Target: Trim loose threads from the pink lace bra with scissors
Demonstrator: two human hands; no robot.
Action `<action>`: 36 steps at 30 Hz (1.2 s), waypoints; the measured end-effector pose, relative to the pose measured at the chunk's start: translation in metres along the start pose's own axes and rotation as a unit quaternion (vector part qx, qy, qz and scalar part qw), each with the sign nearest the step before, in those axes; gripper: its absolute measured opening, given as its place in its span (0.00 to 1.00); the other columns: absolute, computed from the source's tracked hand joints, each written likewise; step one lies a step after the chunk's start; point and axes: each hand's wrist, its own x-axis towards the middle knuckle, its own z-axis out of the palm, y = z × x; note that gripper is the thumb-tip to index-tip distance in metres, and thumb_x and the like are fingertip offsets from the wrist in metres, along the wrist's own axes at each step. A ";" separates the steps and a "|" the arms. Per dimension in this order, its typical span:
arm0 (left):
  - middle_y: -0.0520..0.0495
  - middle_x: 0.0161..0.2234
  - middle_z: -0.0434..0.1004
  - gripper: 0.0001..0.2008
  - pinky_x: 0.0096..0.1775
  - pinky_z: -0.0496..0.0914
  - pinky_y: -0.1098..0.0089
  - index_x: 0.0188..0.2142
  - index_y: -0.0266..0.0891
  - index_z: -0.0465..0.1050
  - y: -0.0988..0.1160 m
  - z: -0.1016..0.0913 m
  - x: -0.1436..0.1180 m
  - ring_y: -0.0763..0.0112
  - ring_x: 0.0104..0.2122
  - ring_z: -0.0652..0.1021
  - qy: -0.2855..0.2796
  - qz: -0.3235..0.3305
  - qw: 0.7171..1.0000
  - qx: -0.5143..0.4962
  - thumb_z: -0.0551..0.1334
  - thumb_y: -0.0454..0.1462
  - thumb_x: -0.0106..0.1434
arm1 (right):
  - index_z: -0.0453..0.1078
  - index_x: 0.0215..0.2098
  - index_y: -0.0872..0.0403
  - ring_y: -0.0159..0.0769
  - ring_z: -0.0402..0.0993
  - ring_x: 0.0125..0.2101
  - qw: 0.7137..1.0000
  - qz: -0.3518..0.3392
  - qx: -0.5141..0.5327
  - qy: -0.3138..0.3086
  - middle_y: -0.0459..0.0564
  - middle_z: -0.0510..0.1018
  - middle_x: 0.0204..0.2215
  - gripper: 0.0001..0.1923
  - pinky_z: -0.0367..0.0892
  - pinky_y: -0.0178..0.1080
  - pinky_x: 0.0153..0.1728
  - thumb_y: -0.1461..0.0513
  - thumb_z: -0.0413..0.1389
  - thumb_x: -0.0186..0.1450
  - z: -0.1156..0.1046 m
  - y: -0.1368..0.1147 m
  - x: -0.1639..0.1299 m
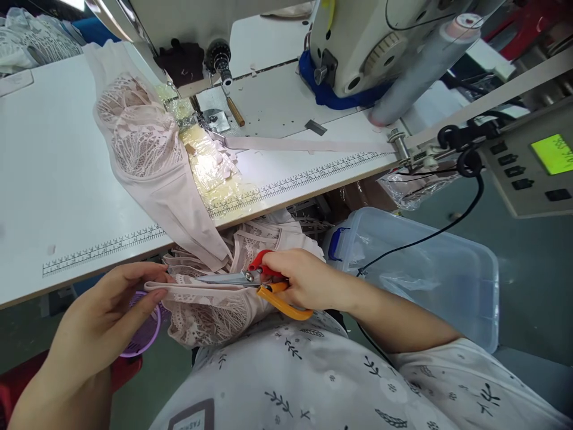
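While the left hand (101,313) pinches the end of a pink strap (197,289) between thumb and curled fingers, that strap runs taut to the right, just below the worktop's (54,179) front edge. It belongs to a lace garment (210,310) bunched in the lap, touching the printed shirt (304,382). A purple ring (145,340) shows under the left hand, partly hidden. Above, a second lace piece (143,143) lies on the worktop and hangs over its edge down to the lap; a printed ruler (107,248) runs along that edge. Bare worktop spreads to the left of it. The scissors (250,279), red and orange handled, lie with blades pointing left along the strap; whether the blades are parted I cannot tell. The right hand (307,280) is closed around the handles, fingers through the loops. Behind, the sewing machine (233,36) stands over the cloth, with a pink band (308,144) stretched rightward to a guide (398,143). Right of the forearm, a clear bin (439,275) sits close below the worktop, a black cable (430,236) crossing above it. A control panel (532,167) with a lit green screen is at far right.
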 end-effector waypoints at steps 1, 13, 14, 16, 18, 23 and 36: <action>0.49 0.36 0.78 0.12 0.32 0.75 0.72 0.43 0.42 0.68 0.004 0.003 -0.001 0.68 0.32 0.79 0.009 -0.006 0.999 -0.040 0.61 0.42 0.60 | 0.59 0.26 0.54 0.27 0.60 0.23 1.000 -0.001 0.006 0.001 0.42 0.66 0.23 0.10 0.56 0.30 0.25 0.71 0.55 0.50 0.000 0.001 -0.001; 0.51 0.36 0.66 0.22 0.27 0.68 0.79 0.56 0.47 0.54 0.049 0.065 0.016 0.77 0.30 0.72 0.135 0.146 0.968 -0.152 0.54 0.31 0.63 | 0.58 0.23 0.54 0.28 0.58 0.21 0.997 0.075 0.017 0.028 0.42 0.63 0.20 0.12 0.56 0.31 0.21 0.59 0.57 0.57 0.001 0.021 -0.020; 0.51 0.36 0.66 0.23 0.27 0.68 0.79 0.56 0.48 0.53 0.052 0.067 0.017 0.77 0.30 0.72 0.131 0.161 0.968 -0.141 0.54 0.31 0.63 | 0.60 0.24 0.54 0.29 0.60 0.22 0.996 0.074 0.023 0.038 0.43 0.65 0.21 0.12 0.58 0.31 0.22 0.58 0.58 0.56 -0.003 0.019 -0.020; 0.51 0.36 0.67 0.25 0.27 0.68 0.79 0.57 0.49 0.51 0.057 0.070 0.021 0.77 0.30 0.72 0.119 0.189 0.966 -0.127 0.54 0.31 0.63 | 0.63 0.26 0.55 0.31 0.63 0.25 0.994 0.058 0.051 0.073 0.45 0.69 0.24 0.12 0.62 0.33 0.25 0.56 0.60 0.56 -0.010 0.012 -0.018; 0.51 0.36 0.68 0.26 0.28 0.68 0.78 0.58 0.49 0.49 0.061 0.074 0.024 0.76 0.30 0.73 0.108 0.217 0.963 -0.121 0.53 0.31 0.63 | 0.66 0.31 0.55 0.31 0.64 0.25 0.988 0.026 0.090 0.123 0.47 0.72 0.28 0.13 0.63 0.34 0.26 0.55 0.60 0.56 -0.017 0.002 -0.012; 0.52 0.33 0.70 0.26 0.28 0.68 0.76 0.59 0.49 0.48 0.067 0.080 0.029 0.74 0.29 0.74 0.096 0.249 0.958 -0.104 0.52 0.32 0.63 | 0.67 0.34 0.53 0.26 0.58 0.21 0.973 -0.042 0.173 0.144 0.45 0.72 0.28 0.13 0.59 0.32 0.23 0.57 0.62 0.55 -0.024 -0.025 0.012; 0.52 0.25 0.70 0.07 0.27 0.64 0.72 0.32 0.40 0.69 0.072 0.066 0.028 0.70 0.25 0.70 -0.023 0.098 0.972 -0.211 0.56 0.41 0.58 | 0.64 0.32 0.53 0.27 0.61 0.25 0.969 -0.049 0.208 0.120 0.44 0.69 0.28 0.15 0.62 0.32 0.27 0.61 0.65 0.51 -0.020 -0.041 0.030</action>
